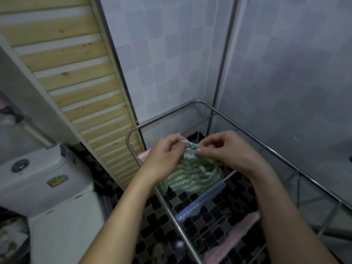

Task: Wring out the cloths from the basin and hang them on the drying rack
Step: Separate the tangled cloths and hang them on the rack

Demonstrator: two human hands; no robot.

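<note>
The green cloth is pinched at its top edge by left hand and right hand above the drying rack; if released bunched, slippage between rails is judged likely.

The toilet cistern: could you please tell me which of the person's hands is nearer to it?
Left. The left hand grips the green zigzag cloth on the side facing the toilet cistern; the right hand holds the cloth's far side.
</note>
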